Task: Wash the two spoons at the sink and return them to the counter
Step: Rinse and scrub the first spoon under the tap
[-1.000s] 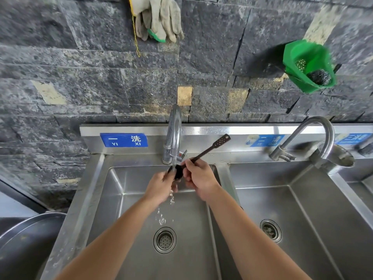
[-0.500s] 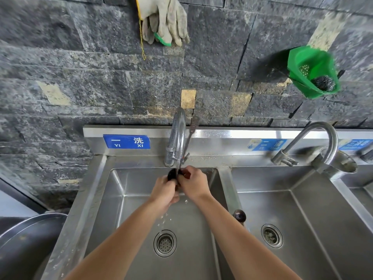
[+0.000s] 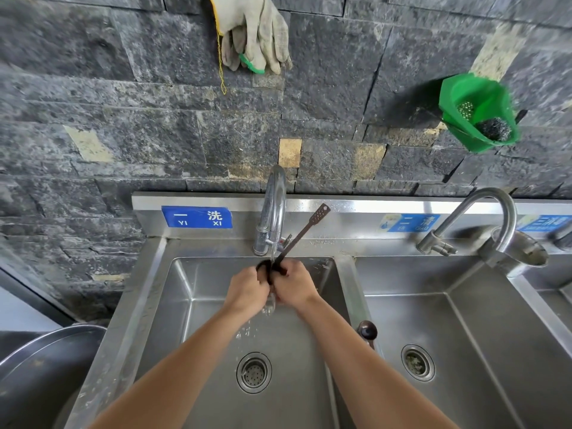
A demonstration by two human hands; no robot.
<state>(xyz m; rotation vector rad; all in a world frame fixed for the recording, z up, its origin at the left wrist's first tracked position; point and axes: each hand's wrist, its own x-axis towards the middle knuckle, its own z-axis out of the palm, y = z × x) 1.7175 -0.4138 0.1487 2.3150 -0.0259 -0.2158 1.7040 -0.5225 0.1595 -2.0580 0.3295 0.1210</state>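
Observation:
A dark brown spoon (image 3: 305,229) with a perforated handle end is under the running tap (image 3: 274,209) of the left sink basin (image 3: 198,305). My right hand (image 3: 294,286) grips its handle near the bowl, and the handle points up and right. My left hand (image 3: 247,292) is closed around the dark bowl, which shows just above my fingers. Water runs down between both hands toward the drain (image 3: 253,372). The second dark spoon (image 3: 367,330) rests on the divider between the two basins, beside my right forearm, with only its bowl showing.
A second basin (image 3: 464,320) with its own curved tap (image 3: 483,218) lies to the right. A metal cup (image 3: 523,255) stands behind that tap. A green basket with steel scourers (image 3: 479,116) and work gloves (image 3: 257,35) hang on the stone wall. A large metal basin (image 3: 40,366) sits at lower left.
The spoon handle has swung from nearly upright behind the tap back to tilting up and right. Both hands stay under the water at the bowl. The camera view shifted slightly down.

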